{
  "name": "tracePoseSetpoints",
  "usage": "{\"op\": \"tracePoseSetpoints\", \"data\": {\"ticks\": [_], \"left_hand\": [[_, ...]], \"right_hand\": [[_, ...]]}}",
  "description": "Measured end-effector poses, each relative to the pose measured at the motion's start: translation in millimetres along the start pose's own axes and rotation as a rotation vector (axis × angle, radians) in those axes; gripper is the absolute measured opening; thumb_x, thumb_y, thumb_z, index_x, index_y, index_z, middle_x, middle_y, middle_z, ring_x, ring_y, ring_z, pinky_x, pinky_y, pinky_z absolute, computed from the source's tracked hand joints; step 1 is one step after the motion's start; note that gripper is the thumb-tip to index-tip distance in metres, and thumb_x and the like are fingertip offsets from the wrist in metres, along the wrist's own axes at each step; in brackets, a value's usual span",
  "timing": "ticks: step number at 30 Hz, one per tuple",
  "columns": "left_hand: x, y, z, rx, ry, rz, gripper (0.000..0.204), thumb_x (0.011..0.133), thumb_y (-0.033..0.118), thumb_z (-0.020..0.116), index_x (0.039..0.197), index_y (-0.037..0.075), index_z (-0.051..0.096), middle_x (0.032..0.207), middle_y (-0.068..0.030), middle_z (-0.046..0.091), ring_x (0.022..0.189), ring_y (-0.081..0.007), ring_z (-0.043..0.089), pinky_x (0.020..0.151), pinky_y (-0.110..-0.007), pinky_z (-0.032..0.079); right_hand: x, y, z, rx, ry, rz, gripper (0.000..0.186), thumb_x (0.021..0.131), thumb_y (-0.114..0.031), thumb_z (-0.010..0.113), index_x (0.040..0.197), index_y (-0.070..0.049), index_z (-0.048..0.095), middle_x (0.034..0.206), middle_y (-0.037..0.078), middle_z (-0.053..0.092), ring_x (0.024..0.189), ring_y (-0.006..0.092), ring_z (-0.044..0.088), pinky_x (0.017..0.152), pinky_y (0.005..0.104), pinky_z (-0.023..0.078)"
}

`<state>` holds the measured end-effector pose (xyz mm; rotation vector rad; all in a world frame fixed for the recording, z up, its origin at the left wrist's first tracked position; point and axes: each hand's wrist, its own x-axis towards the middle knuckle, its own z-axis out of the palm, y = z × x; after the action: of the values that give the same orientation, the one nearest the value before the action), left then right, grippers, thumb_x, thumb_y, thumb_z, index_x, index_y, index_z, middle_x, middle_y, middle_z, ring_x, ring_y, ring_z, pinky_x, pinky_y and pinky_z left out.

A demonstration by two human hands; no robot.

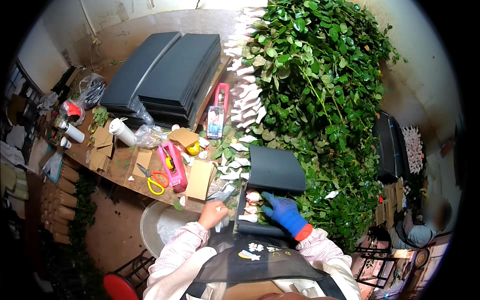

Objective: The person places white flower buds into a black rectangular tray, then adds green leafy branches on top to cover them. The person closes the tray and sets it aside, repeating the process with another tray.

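Note:
My left hand [212, 215] is bare and curled closed at the table's front edge, beside clear plastic [221, 194]. What it holds, if anything, I cannot make out. My right hand [286, 214], in a blue glove with a red cuff, has its fingers apart next to a pale pink rose [253, 196]. That rose lies with a few others in netting sleeves on a dark sheet [262, 229]. The raised flap of a dark corrugated sheet [277, 169] covers the stems just beyond. Rose stems with green leaves [320, 75] are heaped high behind, their white-sleeved heads [248, 95] pointing left.
On the table are stacks of dark sheets [175, 75], pink tape dispensers [172, 167], yellow-and-orange-handled scissors [156, 181], cardboard pieces [201, 179], a phone [215, 122] and a white bottle [121, 131]. A round tub [147, 227] and red stool [120, 286] stand lower left. Another person [420, 232] is far right.

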<state>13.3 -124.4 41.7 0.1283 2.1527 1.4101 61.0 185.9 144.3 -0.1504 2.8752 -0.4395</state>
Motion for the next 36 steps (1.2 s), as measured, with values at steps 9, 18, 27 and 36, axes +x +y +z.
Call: {"op": "tracePoseSetpoints", "data": {"ticks": [9,18,27,36], "left_hand": [[24,24,40,0.244,-0.441,0.086,0.044,0.096,0.046,0.074,0.097,0.002,0.075,0.092,-0.0159,0.076,0.090,-0.0297,0.072,0.084,-0.040,0.054],[5,-20,81,-0.629,0.289,-0.024,0.028,0.103,0.024,0.058,0.084,0.005,0.065,0.073,-0.0016,0.059,0.070,-0.0132,0.055,0.063,-0.034,0.043],[-111,-86,-67,0.779,0.022,-0.218,0.041,0.092,0.043,0.068,0.085,0.003,0.072,0.081,-0.0192,0.072,0.078,-0.0378,0.069,0.070,-0.049,0.052],[-14,37,18,0.158,0.025,0.148,0.052,0.084,0.035,0.088,0.112,0.004,0.057,0.099,-0.0121,0.064,0.097,-0.0313,0.064,0.085,-0.045,0.050]], "right_hand": [[18,1,49,-0.251,-0.477,-0.158,0.033,0.091,-0.043,0.071,0.112,-0.018,0.073,0.100,0.015,0.077,0.094,0.0355,0.076,0.080,0.0499,0.058],[10,21,82,-0.129,-0.203,-0.207,0.017,0.081,-0.032,0.073,0.092,-0.019,0.072,0.080,0.013,0.073,0.074,0.0365,0.072,0.067,0.0528,0.055],[9,-2,42,-0.148,-0.405,-0.238,0.021,0.097,-0.033,0.062,0.109,-0.016,0.069,0.088,0.016,0.074,0.087,0.0372,0.074,0.075,0.0522,0.056],[24,-2,54,-0.343,-0.491,-0.339,0.018,0.100,-0.027,0.056,0.109,-0.018,0.069,0.090,0.014,0.076,0.087,0.0331,0.076,0.073,0.0499,0.056]]}}
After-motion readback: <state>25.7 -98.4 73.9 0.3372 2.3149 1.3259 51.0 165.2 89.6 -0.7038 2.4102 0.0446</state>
